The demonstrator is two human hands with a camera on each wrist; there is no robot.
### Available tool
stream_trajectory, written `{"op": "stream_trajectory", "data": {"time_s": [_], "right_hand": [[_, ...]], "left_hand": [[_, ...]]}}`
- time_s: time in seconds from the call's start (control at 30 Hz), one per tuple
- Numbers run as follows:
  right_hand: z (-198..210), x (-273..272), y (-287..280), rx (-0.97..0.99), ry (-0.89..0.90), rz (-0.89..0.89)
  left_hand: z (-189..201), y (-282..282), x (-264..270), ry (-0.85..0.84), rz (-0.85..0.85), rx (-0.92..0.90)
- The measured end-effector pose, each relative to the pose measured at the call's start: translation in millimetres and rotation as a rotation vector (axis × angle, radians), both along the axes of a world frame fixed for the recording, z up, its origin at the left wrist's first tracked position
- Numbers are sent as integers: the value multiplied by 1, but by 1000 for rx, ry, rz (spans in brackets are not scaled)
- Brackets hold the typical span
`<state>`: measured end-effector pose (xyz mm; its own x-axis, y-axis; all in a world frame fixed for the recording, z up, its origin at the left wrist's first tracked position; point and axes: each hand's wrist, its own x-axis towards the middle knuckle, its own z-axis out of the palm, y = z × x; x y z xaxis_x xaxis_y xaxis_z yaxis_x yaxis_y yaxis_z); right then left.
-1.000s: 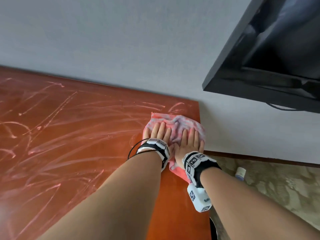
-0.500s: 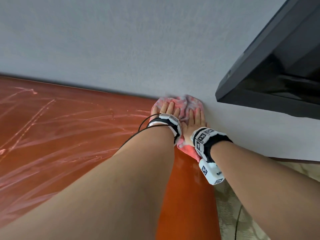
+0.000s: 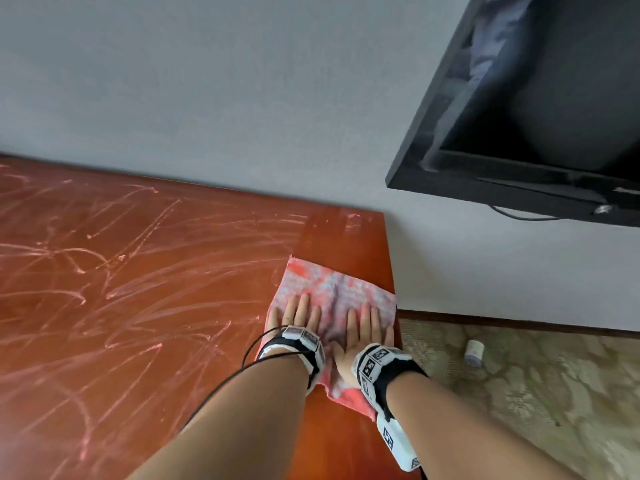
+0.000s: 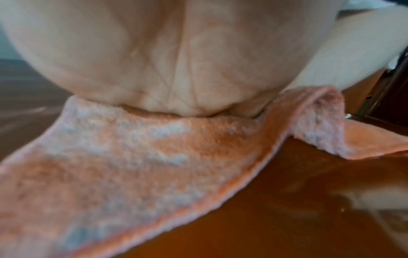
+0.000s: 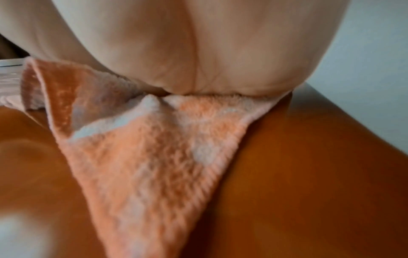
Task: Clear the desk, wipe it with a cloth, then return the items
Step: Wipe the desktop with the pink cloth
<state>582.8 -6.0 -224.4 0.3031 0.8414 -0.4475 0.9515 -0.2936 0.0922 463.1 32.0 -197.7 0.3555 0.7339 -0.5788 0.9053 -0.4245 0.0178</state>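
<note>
Cloth [image 3: 332, 299], pink with pale blue-grey blotches, lies flat on the red-brown counter [image 3: 145, 306] near its right edge, a short way in from the far corner by the wall [image 3: 242, 98]. Left hand [image 3: 298, 315] and right hand [image 3: 362, 332] sit side by side on top of it, palms down, fingers straight and together, pointing toward the wall. No curl and no pinch in either grip: both are flat and open, pressing the cloth onto the counter. Left wrist view: heel of the palm bears on the cloth, with a fold standing up at the right. Right wrist view: same, palm heel on the cloth, one corner trailing toward the camera. Counter surface left of the cloth is covered in pale streaks. Both wrists carry white bands with black-and-white square marker patterns; no readable text on them. Black TV [image 3: 540, 109] hangs on the wall at upper right; writing on its lower edge is too small to read. A small white cylinder [image 3: 473, 352] lies on the patterned carpet [image 3: 536, 393], label illegible.
</note>
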Motion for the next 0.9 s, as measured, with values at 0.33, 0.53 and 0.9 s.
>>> {"op": "stream_trajectory", "data": {"time_s": [0.33, 0.53, 0.9], "right_hand": [[10, -26, -79, -17, 100, 99], [0, -7, -12, -81, 52, 165], [3, 47, 153, -28, 57, 48]], "left_hand": [[16, -85, -16, 109, -9, -75], [47, -23, 18, 211, -351, -1], [51, 153, 75, 118, -460, 96]]}}
